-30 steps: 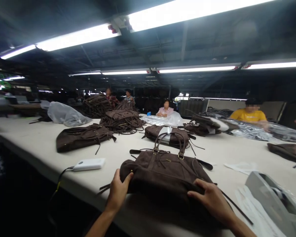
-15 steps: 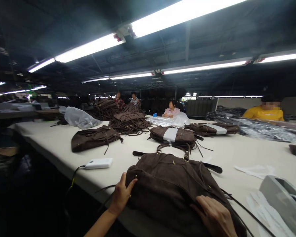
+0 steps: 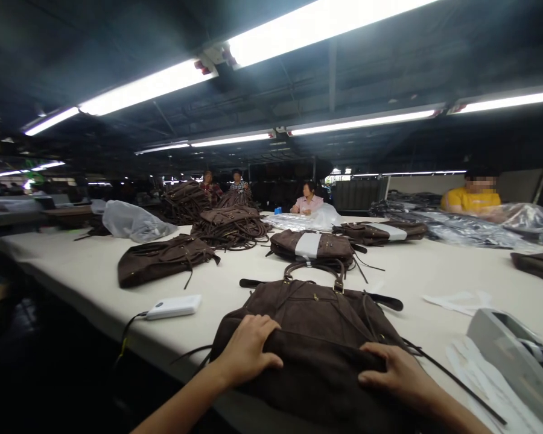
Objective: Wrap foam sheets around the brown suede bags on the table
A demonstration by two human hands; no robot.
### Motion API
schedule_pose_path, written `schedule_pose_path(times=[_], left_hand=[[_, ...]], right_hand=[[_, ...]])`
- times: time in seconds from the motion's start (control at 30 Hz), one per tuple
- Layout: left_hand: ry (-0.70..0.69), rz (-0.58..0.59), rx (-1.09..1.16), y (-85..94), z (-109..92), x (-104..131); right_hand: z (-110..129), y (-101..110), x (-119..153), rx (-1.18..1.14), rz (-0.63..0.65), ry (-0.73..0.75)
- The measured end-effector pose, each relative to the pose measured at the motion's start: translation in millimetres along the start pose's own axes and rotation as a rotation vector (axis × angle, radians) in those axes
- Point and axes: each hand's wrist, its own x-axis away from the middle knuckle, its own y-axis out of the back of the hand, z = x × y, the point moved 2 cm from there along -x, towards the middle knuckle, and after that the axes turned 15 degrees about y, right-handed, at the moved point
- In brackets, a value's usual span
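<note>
A dark brown handbag (image 3: pixel 308 355) lies at the table's near edge, its two looped handles pointing away from me and its bottom side towards me. My left hand (image 3: pixel 248 349) holds a fold across the bag's left part, fingers over the top and thumb on the near side. My right hand (image 3: pixel 393 371) grips the same fold further right, its fingers bent over and thumb in front. Dark straps stick out at both sides of the bag. Part of its near side drops below the picture.
Left of the bag lies a white power bank (image 3: pixel 174 306) with a cable. Beyond are another brown bag (image 3: pixel 163 260), a bag with a white paper band (image 3: pixel 308 246), a heap of bags (image 3: pixel 230 226) and clear plastic (image 3: pixel 136 222). A grey tape dispenser (image 3: pixel 507 349) stands right. Co-workers sit farther off.
My left hand has moved from the bag's left corner onto its top, inward to the right. The right hand has shifted slightly up along the fold. The view has turned a little right.
</note>
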Motion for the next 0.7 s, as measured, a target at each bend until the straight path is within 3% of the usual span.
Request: schedule_pose_path(times=[0.1,0.3,0.37,0.5,0.57,0.7], left_hand=[[0.01,0.005,-0.073,-3.6,3,-21],[-0.206,0.005,-0.101,-19.5,16,-47],[-0.318,-0.102,-0.095,-30.1,27,-40],[-0.568,-0.453,-0.085,-48.7,50,-3],[-0.596,-0.482,-0.087,-54.0,58,17],[-0.585,-0.419,-0.067,-57.6,66,43]], right_hand=[[-7,7,3,0.013,-0.013,0.033],[-17,-5,10,0.229,-0.159,0.229],[-17,-17,18,0.35,-0.264,0.355],[-13,-41,42,0.687,-0.415,0.532],[-11,-48,53,0.781,-0.39,0.512],[-6,-54,66,0.801,-0.301,0.427]])
